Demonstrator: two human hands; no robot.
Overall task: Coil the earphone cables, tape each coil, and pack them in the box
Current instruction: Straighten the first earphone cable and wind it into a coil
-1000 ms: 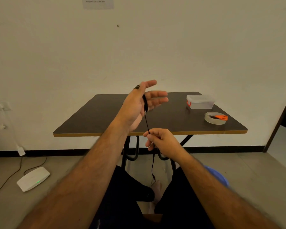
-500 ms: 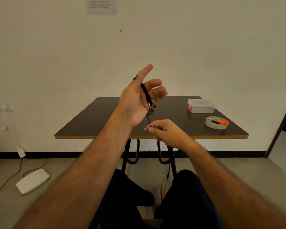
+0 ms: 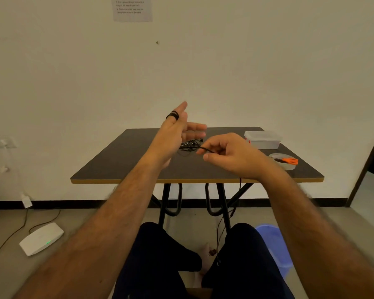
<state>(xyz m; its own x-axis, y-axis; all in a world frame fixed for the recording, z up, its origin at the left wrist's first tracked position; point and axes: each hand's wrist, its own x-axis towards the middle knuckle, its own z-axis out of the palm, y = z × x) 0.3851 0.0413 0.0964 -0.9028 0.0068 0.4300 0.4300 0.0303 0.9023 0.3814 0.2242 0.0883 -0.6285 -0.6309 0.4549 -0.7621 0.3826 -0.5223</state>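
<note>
I see a dark table (image 3: 121, 167) mid-frame against a pale wall, a paper notice (image 3: 132, 8) at top. A lidded box (image 3: 263, 139), a tape roll (image 3: 286, 165) and orange scissors (image 3: 290, 161) sit at right. My left hand (image 3: 171, 134), fingers spread, wears black earphone cable (image 3: 172, 115) loops; my right hand (image 3: 229, 154) pinches the strand. A tangle of earphones (image 3: 189, 145) shows between them.

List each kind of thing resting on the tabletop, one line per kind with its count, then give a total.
Lidded plastic box: 1
Tape roll: 1
Orange-handled scissors, lying on the tape roll: 1
Loose bunch of black earphone cable: 1
Total: 4
</note>
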